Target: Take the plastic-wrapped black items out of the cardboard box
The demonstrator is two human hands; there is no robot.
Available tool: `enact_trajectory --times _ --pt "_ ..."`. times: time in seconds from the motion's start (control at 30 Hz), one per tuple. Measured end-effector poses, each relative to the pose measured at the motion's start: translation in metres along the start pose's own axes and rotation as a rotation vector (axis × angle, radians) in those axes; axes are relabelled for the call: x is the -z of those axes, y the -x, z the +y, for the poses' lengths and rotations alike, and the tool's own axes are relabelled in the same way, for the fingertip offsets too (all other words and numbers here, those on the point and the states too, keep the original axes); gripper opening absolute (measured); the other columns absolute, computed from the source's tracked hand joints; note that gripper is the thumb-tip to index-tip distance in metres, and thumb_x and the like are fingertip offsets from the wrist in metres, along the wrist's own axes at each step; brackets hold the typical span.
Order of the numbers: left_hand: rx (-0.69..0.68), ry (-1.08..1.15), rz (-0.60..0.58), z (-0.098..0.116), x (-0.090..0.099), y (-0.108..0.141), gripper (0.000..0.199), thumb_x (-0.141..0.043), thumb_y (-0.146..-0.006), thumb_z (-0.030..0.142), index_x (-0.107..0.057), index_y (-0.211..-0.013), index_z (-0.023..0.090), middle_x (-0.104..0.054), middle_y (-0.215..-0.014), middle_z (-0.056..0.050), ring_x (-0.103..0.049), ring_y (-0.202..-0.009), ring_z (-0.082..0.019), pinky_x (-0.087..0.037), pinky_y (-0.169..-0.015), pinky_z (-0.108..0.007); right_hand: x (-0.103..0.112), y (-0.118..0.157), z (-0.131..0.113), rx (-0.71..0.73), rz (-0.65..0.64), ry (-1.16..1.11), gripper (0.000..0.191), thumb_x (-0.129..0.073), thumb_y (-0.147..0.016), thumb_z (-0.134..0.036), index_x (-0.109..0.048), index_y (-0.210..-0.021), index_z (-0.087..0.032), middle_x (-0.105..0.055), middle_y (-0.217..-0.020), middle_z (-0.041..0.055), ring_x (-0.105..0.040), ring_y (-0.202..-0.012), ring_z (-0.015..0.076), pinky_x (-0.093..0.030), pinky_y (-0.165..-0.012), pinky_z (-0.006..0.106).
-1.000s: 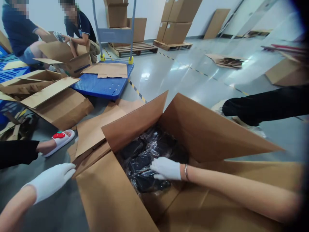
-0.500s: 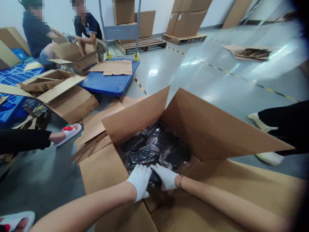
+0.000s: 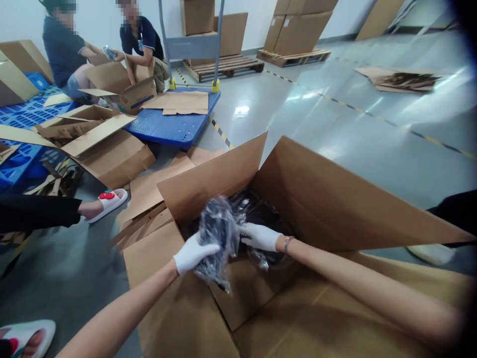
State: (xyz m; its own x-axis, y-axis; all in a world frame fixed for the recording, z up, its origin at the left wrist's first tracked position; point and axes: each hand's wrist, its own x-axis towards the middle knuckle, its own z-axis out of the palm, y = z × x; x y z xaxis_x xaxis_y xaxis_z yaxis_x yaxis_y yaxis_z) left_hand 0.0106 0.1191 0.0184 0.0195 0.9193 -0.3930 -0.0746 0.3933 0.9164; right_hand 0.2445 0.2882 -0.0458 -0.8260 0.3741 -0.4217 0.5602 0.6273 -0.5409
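Observation:
A large open cardboard box sits on the floor right in front of me, with several black items in clear plastic bags at its bottom. Both of my hands wear white gloves. My left hand grips one bagged black item and holds it up above the box's near-left edge. My right hand is closed on the right side of the same bag, just over the pile.
A blue platform trolley with flattened cardboard stands behind the box. Opened cardboard boxes lie to the left. Two people crouch at another box far left. A foot in a white slipper rests at left. Pallets with boxes stand by the back wall.
My left hand came from outside the box to join the right one inside it, and together they lifted one bagged black item up out of the pile.

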Motion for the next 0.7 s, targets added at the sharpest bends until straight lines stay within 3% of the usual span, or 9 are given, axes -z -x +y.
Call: enact_trajectory --times 0.03,0.1,0.17,0.27,0.4,0.47,0.53,0.63,0.7 --pt "0.024 0.244 0.051 0.005 0.010 0.003 0.061 -0.075 -0.070 0.042 -0.057 -0.121 0.015 -0.066 -0.122 -0.011 -0.062 -0.111 -0.029 -0.049 -0.100 -0.040 -0.004 -0.011 0.000 0.023 -0.015 0.038 0.047 -0.062 -0.075 -0.016 -0.063 -0.122 -0.018 -0.060 -0.118 0.0119 -0.054 -0.110 0.0305 -0.041 -0.103 0.043" --pt "0.062 0.526 0.161 0.014 0.030 0.011 0.059 -0.076 -0.070 0.037 -0.057 -0.121 0.014 -0.069 -0.115 -0.010 -0.066 -0.105 -0.028 -0.051 -0.099 -0.039 -0.016 -0.031 -0.004 0.055 -0.041 0.108 0.068 -0.066 -0.063 -0.008 -0.056 -0.130 -0.011 -0.054 -0.126 0.0178 -0.050 -0.115 0.0347 -0.037 -0.106 0.046" --pt "0.097 0.654 0.283 0.020 0.050 0.021 0.054 -0.074 -0.072 0.028 -0.058 -0.121 0.014 -0.072 -0.107 -0.008 -0.068 -0.098 -0.025 -0.052 -0.098 -0.038 -0.030 -0.042 -0.010 0.056 -0.041 0.163 0.084 -0.068 -0.058 -0.004 -0.046 -0.139 -0.003 -0.047 -0.133 0.0240 -0.045 -0.121 0.0389 -0.033 -0.107 0.049" --pt "0.185 0.806 0.405 0.022 0.069 0.035 0.044 -0.064 -0.079 0.018 -0.059 -0.122 0.013 -0.074 -0.097 -0.006 -0.071 -0.089 -0.023 -0.054 -0.094 -0.038 -0.047 -0.045 -0.016 0.009 -0.027 0.196 0.093 -0.070 -0.059 -0.006 -0.035 -0.145 0.000 -0.039 -0.139 0.0279 -0.038 -0.126 0.0422 -0.030 -0.109 0.052" --pt "0.227 0.999 0.437 0.014 0.075 0.048 0.030 -0.056 -0.086 0.018 -0.063 -0.115 0.012 -0.075 -0.090 -0.005 -0.071 -0.082 -0.020 -0.057 -0.090 -0.034 -0.064 -0.033 -0.023 -0.149 -0.020 0.130 0.099 -0.076 -0.057 -0.013 -0.034 -0.147 -0.007 -0.040 -0.138 0.0263 -0.051 -0.114 0.0399 -0.041 -0.100 0.049" --pt "0.239 1.022 0.438 0.008 0.075 0.054 0.025 -0.057 -0.086 0.017 -0.065 -0.109 0.012 -0.075 -0.087 -0.005 -0.071 -0.079 -0.019 -0.058 -0.087 -0.032 -0.072 -0.026 -0.024 -0.236 -0.006 0.037 0.099 -0.080 -0.061 -0.025 -0.034 -0.146 -0.010 -0.042 -0.137 0.0230 -0.056 -0.109 0.0343 -0.044 -0.097 0.042" --pt "0.290 1.000 0.429 0.003 0.076 0.060 0.022 -0.056 -0.087 0.019 -0.065 -0.106 0.011 -0.075 -0.084 -0.006 -0.071 -0.074 -0.019 -0.059 -0.082 -0.033 -0.077 -0.022 -0.023 -0.316 -0.007 -0.072 0.086 -0.077 -0.070 -0.042 -0.041 -0.140 -0.010 -0.053 -0.127 0.0188 -0.059 -0.106 0.0298 -0.046 -0.093 0.036" --pt "0.376 0.960 0.412 -0.002 0.075 0.069 0.024 -0.054 -0.089 0.022 -0.064 -0.106 0.009 -0.074 -0.079 -0.008 -0.071 -0.069 -0.021 -0.060 -0.073 -0.034 -0.074 -0.021 -0.019 -0.396 -0.086 -0.222 0.061 -0.067 -0.078 -0.059 -0.061 -0.113 -0.009 -0.065 -0.099 0.0133 -0.063 -0.093 0.0274 -0.050 -0.081 0.035" --pt "0.394 0.973 0.396 -0.004 0.074 0.072 0.024 -0.053 -0.090 0.021 -0.064 -0.106 0.008 -0.074 -0.078 -0.009 -0.071 -0.069 -0.021 -0.061 -0.071 -0.033 -0.069 -0.022 -0.021 -0.407 -0.176 -0.325 0.056 -0.062 -0.078 -0.066 -0.066 -0.091 -0.011 -0.066 -0.082 0.0097 -0.063 -0.077 0.0246 -0.050 -0.070 0.033"
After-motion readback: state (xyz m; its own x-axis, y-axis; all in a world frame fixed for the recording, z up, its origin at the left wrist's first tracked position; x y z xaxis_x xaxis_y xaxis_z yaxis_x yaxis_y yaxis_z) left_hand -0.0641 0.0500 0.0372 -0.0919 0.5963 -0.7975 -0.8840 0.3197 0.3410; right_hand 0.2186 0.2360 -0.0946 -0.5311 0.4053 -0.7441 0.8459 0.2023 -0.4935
